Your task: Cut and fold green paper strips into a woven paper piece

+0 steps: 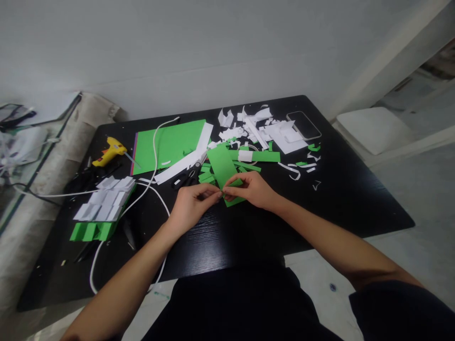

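Note:
My left hand (194, 206) and my right hand (250, 189) meet near the front of the black table, fingertips pinched together almost touching. Between them is green paper (220, 166), a long strip slanting away from me, and both hands pinch at its left edge near the close end. My right fingers cover part of it, so any smaller piece between the fingertips is hard to make out. Just beyond my left hand lie black-handled scissors (185, 179). Another green strip (266, 156) with a white patch lies crosswise behind the first.
At left are a yellow glue gun (112, 151), a folded white-and-green paper piece (110, 201) and a looping white cable (155, 147). Behind lie a green sheet (167, 142) and a long white strip (181, 166). White scraps (256, 123) and a phone (304, 125) sit back right.

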`<control>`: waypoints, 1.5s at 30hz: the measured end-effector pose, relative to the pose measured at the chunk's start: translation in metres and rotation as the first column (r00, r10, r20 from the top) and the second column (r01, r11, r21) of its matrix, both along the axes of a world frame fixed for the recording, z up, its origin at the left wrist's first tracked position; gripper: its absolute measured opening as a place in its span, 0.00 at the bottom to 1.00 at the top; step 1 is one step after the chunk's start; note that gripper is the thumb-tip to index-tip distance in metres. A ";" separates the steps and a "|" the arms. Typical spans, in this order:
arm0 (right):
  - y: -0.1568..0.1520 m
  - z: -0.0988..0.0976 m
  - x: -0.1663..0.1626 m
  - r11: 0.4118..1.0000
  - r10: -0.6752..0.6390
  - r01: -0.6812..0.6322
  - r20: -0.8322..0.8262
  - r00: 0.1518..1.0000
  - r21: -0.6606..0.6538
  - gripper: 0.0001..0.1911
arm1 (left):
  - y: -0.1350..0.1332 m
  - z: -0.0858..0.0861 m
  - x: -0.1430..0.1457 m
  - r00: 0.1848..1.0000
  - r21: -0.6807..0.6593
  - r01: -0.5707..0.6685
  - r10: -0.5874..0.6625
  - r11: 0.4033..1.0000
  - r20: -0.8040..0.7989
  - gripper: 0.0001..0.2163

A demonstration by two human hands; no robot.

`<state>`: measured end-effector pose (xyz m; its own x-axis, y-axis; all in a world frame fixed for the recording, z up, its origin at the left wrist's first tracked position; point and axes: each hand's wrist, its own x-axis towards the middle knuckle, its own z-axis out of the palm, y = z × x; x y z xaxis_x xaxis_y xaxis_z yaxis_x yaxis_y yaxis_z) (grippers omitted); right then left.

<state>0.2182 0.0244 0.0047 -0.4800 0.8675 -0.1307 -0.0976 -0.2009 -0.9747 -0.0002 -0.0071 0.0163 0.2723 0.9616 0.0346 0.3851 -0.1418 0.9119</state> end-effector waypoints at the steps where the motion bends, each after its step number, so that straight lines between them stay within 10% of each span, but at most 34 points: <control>1: 0.000 0.000 0.000 1.000 0.001 -0.001 0.003 1.000 0.010 0.17 | 0.000 0.000 0.000 1.000 -0.005 0.001 -0.001 1.000 0.005 0.07; 17: -0.003 0.001 0.000 0.999 -0.011 0.008 0.059 0.998 0.039 0.18 | 0.000 0.000 -0.001 0.998 -0.071 0.016 -0.012 0.997 0.063 0.09; 45: -0.003 -0.005 -0.005 0.992 -0.122 0.123 -0.100 0.987 0.003 0.16 | -0.002 0.002 -0.004 0.999 0.203 -0.039 0.041 0.978 -0.005 0.05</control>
<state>0.2134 0.0217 -0.0002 -0.3801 0.9216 -0.0791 -0.2176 -0.1722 -0.9607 -0.0045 -0.0092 0.0184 0.2352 0.9448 0.2282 0.4020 -0.3083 0.8622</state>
